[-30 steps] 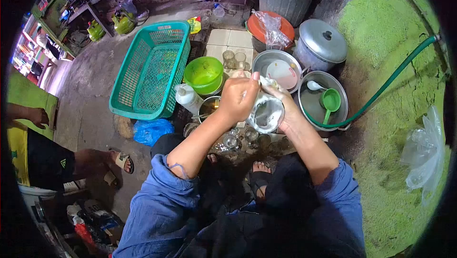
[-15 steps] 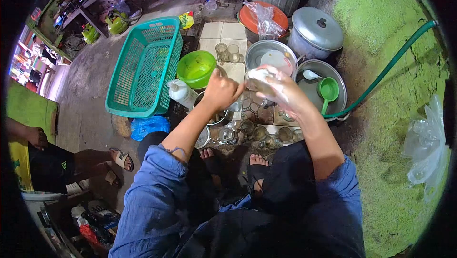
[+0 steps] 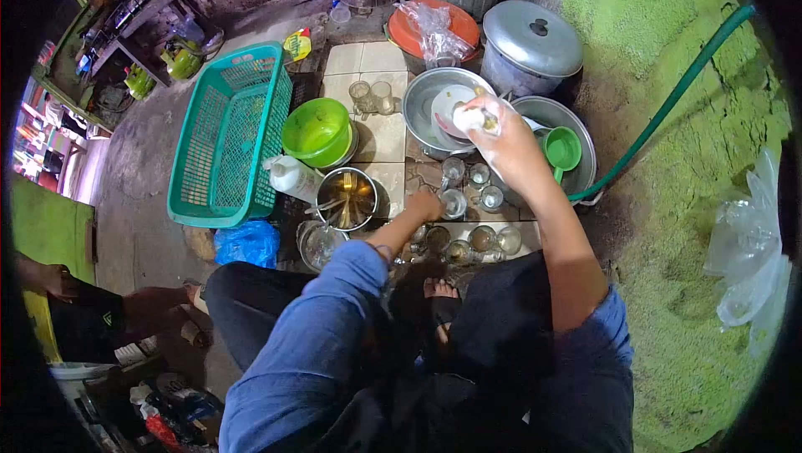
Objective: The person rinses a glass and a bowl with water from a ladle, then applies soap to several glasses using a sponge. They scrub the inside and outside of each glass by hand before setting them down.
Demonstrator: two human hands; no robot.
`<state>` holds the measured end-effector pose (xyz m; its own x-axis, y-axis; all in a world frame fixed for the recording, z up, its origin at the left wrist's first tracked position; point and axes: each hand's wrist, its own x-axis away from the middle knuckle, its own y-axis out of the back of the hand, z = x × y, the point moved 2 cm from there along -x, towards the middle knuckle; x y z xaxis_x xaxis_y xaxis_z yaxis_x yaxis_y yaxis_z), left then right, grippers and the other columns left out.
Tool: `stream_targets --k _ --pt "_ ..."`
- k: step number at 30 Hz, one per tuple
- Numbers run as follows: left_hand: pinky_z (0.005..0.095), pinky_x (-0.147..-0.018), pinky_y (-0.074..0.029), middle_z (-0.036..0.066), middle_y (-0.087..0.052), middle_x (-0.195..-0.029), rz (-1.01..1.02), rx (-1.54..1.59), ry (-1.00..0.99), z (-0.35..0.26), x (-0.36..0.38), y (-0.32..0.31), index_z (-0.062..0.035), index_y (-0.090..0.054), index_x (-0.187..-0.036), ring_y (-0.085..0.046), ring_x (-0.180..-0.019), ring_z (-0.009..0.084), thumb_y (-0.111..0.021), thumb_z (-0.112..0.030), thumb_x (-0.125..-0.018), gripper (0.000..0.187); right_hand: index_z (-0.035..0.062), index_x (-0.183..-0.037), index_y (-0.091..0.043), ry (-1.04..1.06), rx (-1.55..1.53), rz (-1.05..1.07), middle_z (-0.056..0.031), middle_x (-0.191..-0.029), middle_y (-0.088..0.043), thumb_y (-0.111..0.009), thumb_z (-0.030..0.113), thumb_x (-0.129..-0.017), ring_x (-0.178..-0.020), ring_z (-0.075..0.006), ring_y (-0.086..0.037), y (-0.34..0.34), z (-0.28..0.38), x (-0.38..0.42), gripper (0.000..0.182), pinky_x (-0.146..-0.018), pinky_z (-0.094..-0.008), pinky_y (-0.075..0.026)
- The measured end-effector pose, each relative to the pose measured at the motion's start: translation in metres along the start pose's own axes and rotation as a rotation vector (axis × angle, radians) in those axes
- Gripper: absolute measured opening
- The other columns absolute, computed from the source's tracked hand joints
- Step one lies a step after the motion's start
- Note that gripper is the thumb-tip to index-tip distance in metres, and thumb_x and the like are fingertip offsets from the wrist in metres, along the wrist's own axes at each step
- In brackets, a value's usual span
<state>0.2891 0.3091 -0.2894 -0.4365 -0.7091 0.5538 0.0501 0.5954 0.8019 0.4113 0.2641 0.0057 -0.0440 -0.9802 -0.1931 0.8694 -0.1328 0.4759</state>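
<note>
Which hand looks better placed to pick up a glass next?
Probably the left: the left hand is down at a glass, while the right hand is occupied, holding a foamy white thing.

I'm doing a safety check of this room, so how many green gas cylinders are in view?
2: one on the floor by the bench at the upper left, the other just right of it. More may be hidden behind.

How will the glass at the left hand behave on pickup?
Likely fragile: the glass at the left hand looks transparent, and other glasses stand close enough to knock. Possibly slippery if foam on the right hand reaches it.
</note>
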Motion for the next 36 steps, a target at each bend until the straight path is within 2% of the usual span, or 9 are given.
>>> stream_targets --k 6,9,15,22,27,30,33,35,36 --pt "0.049 -0.1 -0.034 0.019 -0.051 -0.127 -0.031 0.3 0.114 -0.002 -0.141 -0.146 0.0025 -0.055 -0.118 -0.047 -0.12 0.0358 -0.044 -0.029 -0.085 0.047 0.0044 -0.103 -0.055 -0.065 0.156 0.007 -0.0121 -0.096 -0.063 -0.06 0.007 -0.078 -0.089 -0.0189 -0.06 0.006 0.005 0.003 0.025 -0.082 -0.031 -0.045" --pt "0.0514 -0.1 -0.033 0.018 -0.05 -0.129 0.122 0.245 0.019 -0.022 -0.086 -0.084 0.0007 -0.055 -0.119 -0.047 -0.12 0.0354 -0.047 -0.023 -0.083 0.044 0.0043 -0.103 -0.055 -0.073 0.151 0.041 -0.0119 -0.095 -0.062 -0.061 0.006 -0.078 -0.089 -0.0173 -0.059 0.01 0.007 0.003 0.026 -0.081 -0.0302 -0.045" --pt "0.051 -0.095 -0.038 0.013 -0.053 -0.127 0.109 0.203 0.149 -0.029 -0.094 -0.082 -0.0055 -0.058 -0.118 -0.051 -0.117 0.0341 -0.047 -0.021 -0.084 0.039 0.0013 -0.103 -0.055 -0.14 0.116 0.085 -0.0113 -0.093 -0.062 -0.058 0.005 -0.078 -0.086 -0.0166 -0.059 0.014 0.005 0.001 0.026 -0.08 -0.0298 -0.045" --pt "0.0439 -0.094 -0.041 0.017 -0.053 -0.125 -0.03 0.398 0.181 -0.014 -0.153 -0.146 -0.0013 -0.059 -0.115 -0.052 -0.114 0.0352 -0.044 -0.02 -0.084 0.039 0.0025 -0.103 -0.055 0.044 0.295 0.041 -0.0137 -0.096 -0.062 -0.059 0.003 -0.077 -0.089 -0.0226 -0.061 0.01 -0.002 0.005 0.026 -0.082 -0.0313 -0.045" --pt "0.0438 -0.098 -0.037 0.029 -0.049 -0.123 -0.028 0.642 0.114 -0.019 -0.152 -0.133 0.0091 -0.054 -0.114 -0.048 -0.115 0.0406 -0.041 -0.034 -0.089 0.051 0.0032 -0.103 -0.055 0.063 0.288 0.038 -0.0138 -0.096 -0.062 -0.06 0.003 -0.076 -0.089 -0.0227 -0.061 0.006 0.004 0.002 0.027 -0.082 -0.0312 -0.045" --pt "0.044 -0.099 -0.036 0.031 -0.048 -0.123 -0.102 0.791 0.071 -0.004 -0.193 -0.185 0.0083 -0.052 -0.116 -0.047 -0.115 0.0419 -0.04 -0.042 -0.09 0.058 0.0029 -0.102 -0.056 0.023 0.196 0.098 -0.0135 -0.096 -0.062 -0.06 0.003 -0.076 -0.089 -0.0218 -0.061 0.002 0.013 -0.003 0.027 -0.081 -0.0309 -0.045" --pt "0.0438 -0.099 -0.036 0.03 -0.049 -0.122 -0.079 0.853 0.038 0.016 -0.125 -0.128 0.0071 -0.05 -0.119 -0.047 -0.115 0.0425 -0.041 -0.047 -0.09 0.061 0.0027 -0.102 -0.057 -0.116 0.147 0.144 -0.0129 -0.096 -0.063 -0.06 0.004 -0.076 -0.089 -0.0203 -0.061 -0.004 0.014 -0.006 0.026 -0.082 -0.0301 -0.045" --pt "0.0411 -0.093 -0.041 0.027 -0.059 -0.109 0.019 0.882 -0.152 0.063 -0.085 -0.113 0.0044 -0.057 -0.112 -0.055 -0.106 0.0374 -0.049 -0.045 -0.088 0.055 0.0061 -0.097 -0.058 -0.022 0.153 0.089 -0.0193 -0.084 -0.062 -0.057 0.013 -0.08 -0.082 -0.0351 -0.061 -0.007 0.007 -0.006 0.019 -0.074 -0.0393 -0.046" --pt "0.0389 -0.086 -0.045 0.023 -0.063 -0.1 -0.234 1.115 -0.145 0.086 -0.064 -0.118 0.0026 -0.06 -0.108 -0.061 -0.097 0.0324 -0.048 -0.038 -0.089 0.047 0.0063 -0.098 -0.058 -0.029 0.169 0.102 -0.0194 -0.082 -0.062 -0.057 0.015 -0.081 -0.081 -0.0353 -0.061 -0.007 0.011 -0.006 0.02 -0.074 -0.0388 -0.046"
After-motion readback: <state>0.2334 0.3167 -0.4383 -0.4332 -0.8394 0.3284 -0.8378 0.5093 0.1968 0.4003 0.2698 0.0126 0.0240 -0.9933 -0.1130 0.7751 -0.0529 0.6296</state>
